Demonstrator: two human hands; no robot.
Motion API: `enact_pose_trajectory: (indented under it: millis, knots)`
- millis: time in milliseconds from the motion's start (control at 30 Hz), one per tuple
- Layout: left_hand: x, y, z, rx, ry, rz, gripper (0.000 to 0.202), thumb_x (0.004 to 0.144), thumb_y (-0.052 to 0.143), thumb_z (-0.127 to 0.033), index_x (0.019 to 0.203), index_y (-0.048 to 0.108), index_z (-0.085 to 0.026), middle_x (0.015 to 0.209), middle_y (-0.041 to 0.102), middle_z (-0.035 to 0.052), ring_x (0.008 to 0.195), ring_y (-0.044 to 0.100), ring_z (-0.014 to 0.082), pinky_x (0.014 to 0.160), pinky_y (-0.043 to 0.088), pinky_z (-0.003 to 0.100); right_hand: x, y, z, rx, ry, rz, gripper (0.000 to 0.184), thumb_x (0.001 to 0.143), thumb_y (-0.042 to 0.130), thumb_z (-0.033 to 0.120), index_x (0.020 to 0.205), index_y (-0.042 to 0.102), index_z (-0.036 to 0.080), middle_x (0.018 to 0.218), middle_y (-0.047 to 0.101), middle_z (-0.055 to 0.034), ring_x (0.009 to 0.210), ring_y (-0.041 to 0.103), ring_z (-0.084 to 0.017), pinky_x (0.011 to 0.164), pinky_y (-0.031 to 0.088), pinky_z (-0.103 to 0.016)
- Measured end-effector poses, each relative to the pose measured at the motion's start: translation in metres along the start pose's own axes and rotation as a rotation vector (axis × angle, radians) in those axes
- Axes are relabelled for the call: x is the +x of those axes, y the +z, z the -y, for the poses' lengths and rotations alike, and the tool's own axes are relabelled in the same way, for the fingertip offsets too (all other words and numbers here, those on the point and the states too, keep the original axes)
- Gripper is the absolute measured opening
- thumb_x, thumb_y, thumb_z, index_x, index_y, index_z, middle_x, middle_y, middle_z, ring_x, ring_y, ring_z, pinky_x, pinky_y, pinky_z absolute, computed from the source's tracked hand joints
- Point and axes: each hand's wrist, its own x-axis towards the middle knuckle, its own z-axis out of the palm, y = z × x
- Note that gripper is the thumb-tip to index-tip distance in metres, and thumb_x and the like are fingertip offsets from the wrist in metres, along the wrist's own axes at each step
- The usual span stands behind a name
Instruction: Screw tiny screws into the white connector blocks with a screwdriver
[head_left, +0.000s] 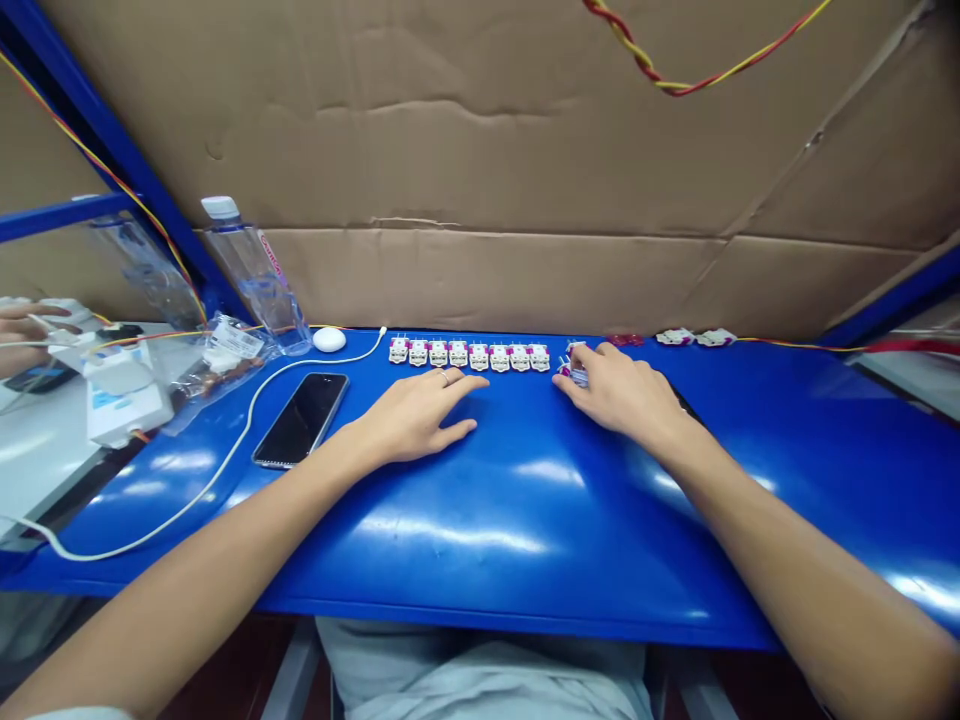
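Note:
A row of several small white-and-purple plastic parts with thin metal prongs stands along the back of the blue table. My left hand rests on the tabletop just in front of that row, its fingers spread and holding nothing; a ring is on one finger. At the row's right end, my right hand has its thumb and fingers closed around more white-and-purple parts. The fingers partly cover these, so how many are in the grip cannot be made out.
On the left are a phone, a white cable, a white oval case, a water bottle and a plastic bag. White pieces and red bits lie back right. Another person's hand is far left.

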Motion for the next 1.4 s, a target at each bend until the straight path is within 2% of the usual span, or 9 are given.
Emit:
enact_pose_trajectory:
  millis: [367,433,600,767,933,1100,1200,1300,1400]
  knots:
    - [0.000,0.002,0.005,-0.026,0.003,-0.026,0.042,0.108,0.063,-0.039,0.146,0.063,-0.022,0.147,0.069,0.0127,0.133,0.067,0.0316,0.111,0.057,0.044,-0.008,-0.010,0.003,0.028,-0.111,0.066,0.029,0.098,0.059,0.033,0.123,0.064,0.020,0.116,0.080,-0.0190,0.097,0.078,-0.041,0.071,0.051,-0.041]
    - [0.000,0.002,0.005,-0.028,0.001,-0.026,0.041,0.108,0.063,-0.039,0.145,0.064,-0.022,0.147,0.069,0.0122,0.134,0.067,0.0317,0.113,0.056,0.044,-0.012,-0.015,0.007,0.071,-0.229,0.082,0.026,0.094,0.064,0.031,0.118,0.064,0.022,0.109,0.081,-0.0147,0.092,0.077,-0.037,0.069,0.049,-0.038]
    - [0.000,0.003,0.008,-0.043,-0.009,-0.030,0.036,0.108,0.062,-0.036,0.140,0.068,-0.021,0.144,0.071,0.0117,0.133,0.068,0.0311,0.110,0.058,0.044,-0.028,-0.017,0.017,0.365,-0.753,0.187,0.019,0.092,0.068,0.020,0.110,0.066,0.026,0.113,0.080,-0.0027,0.096,0.075,-0.024,0.078,0.052,-0.031]
    - [0.002,0.003,0.012,-0.070,-0.026,-0.050,0.033,0.106,0.058,-0.026,0.136,0.071,-0.019,0.141,0.073,0.0117,0.131,0.070,0.0309,0.111,0.059,0.045,-0.036,-0.008,0.024,0.447,-0.939,0.072,0.027,0.100,0.064,0.027,0.127,0.070,0.025,0.122,0.078,-0.0063,0.091,0.076,-0.023,0.078,0.059,-0.035]
    - [0.003,0.001,0.016,-0.048,-0.098,-0.080,0.033,0.104,0.055,-0.023,0.132,0.072,-0.021,0.136,0.075,0.0114,0.128,0.071,0.0319,0.109,0.059,0.048,-0.023,0.004,0.020,0.536,-0.945,-0.287,0.029,0.108,0.051,0.021,0.126,0.074,0.023,0.125,0.077,-0.0120,0.109,0.077,-0.025,0.092,0.064,-0.039]
    - [0.003,-0.003,0.020,-0.051,-0.182,-0.103,0.024,0.097,0.058,-0.021,0.113,0.076,-0.021,0.111,0.080,0.0086,0.107,0.075,0.0296,0.093,0.060,0.042,-0.021,0.004,0.021,0.647,-0.821,-0.648,0.019,0.109,0.064,0.029,0.117,0.081,0.028,0.114,0.080,-0.0087,0.106,0.077,-0.025,0.097,0.065,-0.042]
    - [0.002,-0.006,0.018,-0.200,-0.067,-0.058,0.019,0.094,0.061,-0.020,0.104,0.077,-0.020,0.102,0.080,0.0064,0.092,0.074,0.0243,0.084,0.057,0.036,-0.025,0.004,0.026,0.759,-0.712,-0.653,0.018,0.108,0.067,0.029,0.117,0.082,0.030,0.113,0.084,-0.0056,0.105,0.080,-0.024,0.099,0.066,-0.040]
    - [0.000,-0.009,0.010,-0.465,0.156,0.023,0.022,0.098,0.066,-0.029,0.115,0.077,-0.019,0.111,0.080,0.0069,0.088,0.071,0.0196,0.081,0.056,0.031,-0.024,0.010,0.030,0.835,-0.634,-0.535,0.017,0.106,0.068,0.031,0.115,0.083,0.029,0.116,0.086,-0.0038,0.107,0.082,-0.024,0.102,0.066,-0.042]
    - [-0.002,-0.009,0.000,-0.575,0.236,0.076,0.035,0.096,0.078,-0.043,0.123,0.077,-0.020,0.118,0.079,0.0076,0.093,0.071,0.0202,0.082,0.055,0.030,-0.019,0.019,0.032,0.898,-0.602,-0.439,0.019,0.105,0.068,0.030,0.117,0.083,0.027,0.119,0.087,-0.0041,0.111,0.082,-0.025,0.104,0.066,-0.043]
